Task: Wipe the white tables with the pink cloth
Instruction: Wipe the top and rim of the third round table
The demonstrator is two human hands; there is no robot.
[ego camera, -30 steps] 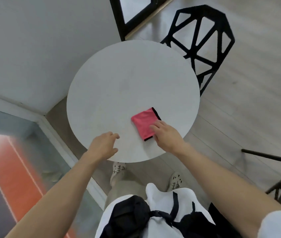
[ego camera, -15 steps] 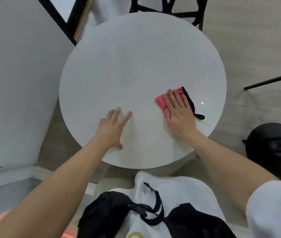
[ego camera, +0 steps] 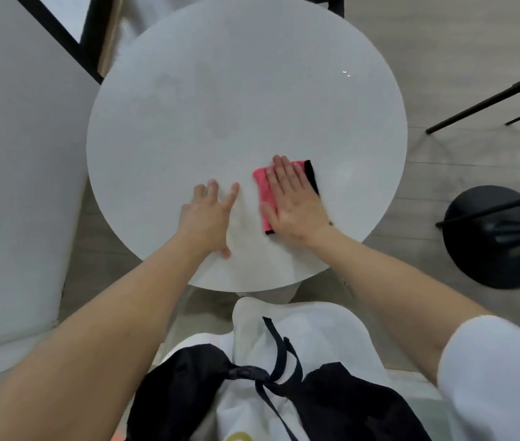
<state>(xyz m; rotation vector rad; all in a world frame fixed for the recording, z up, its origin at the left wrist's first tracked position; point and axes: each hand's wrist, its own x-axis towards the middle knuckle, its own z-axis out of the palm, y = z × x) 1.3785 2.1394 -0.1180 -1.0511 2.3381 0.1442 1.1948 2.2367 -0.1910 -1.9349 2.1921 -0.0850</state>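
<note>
— One pink cloth, black along its far edge, lies flat on the near right part of the round white table. What holds it?

— The right hand presses it down, fingers straight, palm covering most of it. The left hand lies flat on the table just beside, fingers spread. A black round base stands on the floor at right.

I see a smooth white tabletop with a faint sheen, glinting toward its 1 o'clock edge. The pink cloth looks like soft fabric, black-trimmed. At 3 o'clock, matt wood-grain floor.
</note>
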